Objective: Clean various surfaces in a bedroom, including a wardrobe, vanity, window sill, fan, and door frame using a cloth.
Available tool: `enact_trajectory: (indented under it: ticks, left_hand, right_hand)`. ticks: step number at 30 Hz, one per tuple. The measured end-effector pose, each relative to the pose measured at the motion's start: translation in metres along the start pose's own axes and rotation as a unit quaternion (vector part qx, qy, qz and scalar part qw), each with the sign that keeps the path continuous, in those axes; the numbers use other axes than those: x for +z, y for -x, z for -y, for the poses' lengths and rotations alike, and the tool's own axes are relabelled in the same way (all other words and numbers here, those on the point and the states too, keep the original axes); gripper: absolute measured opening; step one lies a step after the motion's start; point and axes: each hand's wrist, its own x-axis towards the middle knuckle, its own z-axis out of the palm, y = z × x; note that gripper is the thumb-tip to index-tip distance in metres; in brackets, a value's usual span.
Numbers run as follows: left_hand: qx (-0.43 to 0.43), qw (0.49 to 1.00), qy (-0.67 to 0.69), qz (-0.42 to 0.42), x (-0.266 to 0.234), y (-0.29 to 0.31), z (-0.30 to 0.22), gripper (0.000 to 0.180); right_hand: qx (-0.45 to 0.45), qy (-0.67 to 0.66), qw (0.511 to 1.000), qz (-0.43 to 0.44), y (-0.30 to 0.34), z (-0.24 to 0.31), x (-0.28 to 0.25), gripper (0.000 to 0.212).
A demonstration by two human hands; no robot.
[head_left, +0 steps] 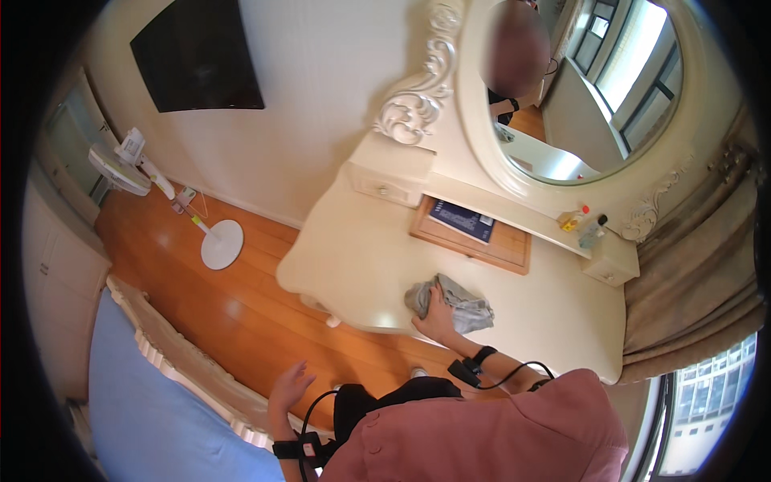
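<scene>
Head view: crumpled grey cloth (470, 312) lies on the worktop (353, 257) near its front edge, the right hand (438, 315) laid over it, grip unclear; flat, even pressure should suit. The left hand (291, 387) is empty, fingers loosely apart.

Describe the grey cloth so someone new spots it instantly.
Find the cream dressing table below the oval mirror. On its top, between the brown wooden panel and the edge nearest the person, look under the right hand. The grey cloth is there, soft and crumpled, unlike the flat dark book on the panel.
</scene>
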Motion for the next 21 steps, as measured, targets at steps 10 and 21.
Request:
enact_trajectory:
  ticks: [10,21]
  left_hand:
    - [-0.086,0.984,0.049,-0.150,-0.145,0.063,0.100,0.051]
    - [0.009,0.995,0.094,0.027,-0.203,-0.025,0.157,0.045]
  right_hand:
    - [0.001,-0.105,0.992,0.075,-0.100,0.165,0.133,0.080]
    - [-0.162,-0.056,0.961,0.217,-0.158,0.221,0.161,0.077]
